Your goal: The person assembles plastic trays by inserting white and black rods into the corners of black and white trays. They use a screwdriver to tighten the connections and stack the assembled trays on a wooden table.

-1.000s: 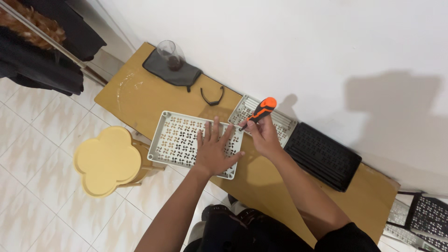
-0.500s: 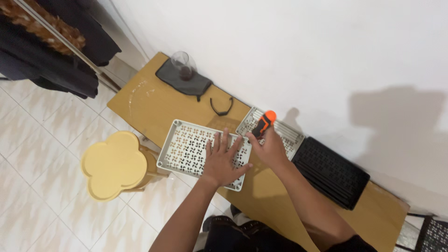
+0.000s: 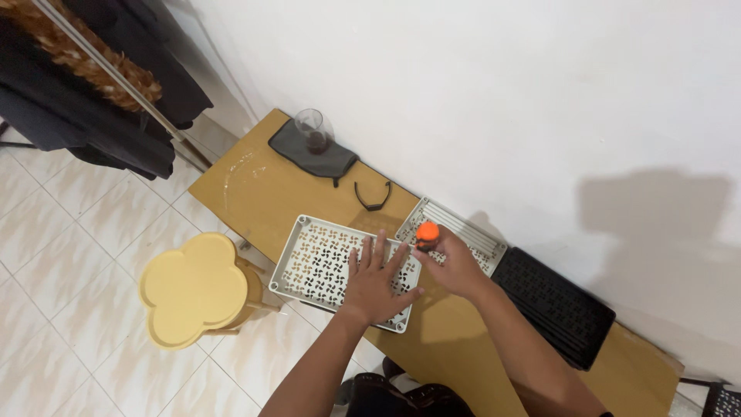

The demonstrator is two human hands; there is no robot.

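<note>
My left hand (image 3: 376, 279) lies flat with fingers spread on a grey perforated plastic tray (image 3: 318, 262) that rests on a wooden table (image 3: 251, 185). My right hand (image 3: 457, 267) grips an orange-and-black screwdriver (image 3: 427, 232) held nearly upright, its tip down at the tray's far right corner. A second grey slatted tray (image 3: 467, 232) lies just behind the right hand, against the wall.
A black perforated tray (image 3: 554, 304) lies to the right on the table. A glass (image 3: 311, 128) stands on a dark pouch (image 3: 312, 154) at the far end, with a black loop (image 3: 373, 198) beside it. A yellow clover-shaped stool (image 3: 194, 286) stands left of the table. Dark clothes (image 3: 93, 100) hang at upper left.
The screwdriver has swung from slanted to nearly upright over the tray's corner. My view has shifted, so everything sits lower and further right in the frame. The left hand stays flat on the tray.
</note>
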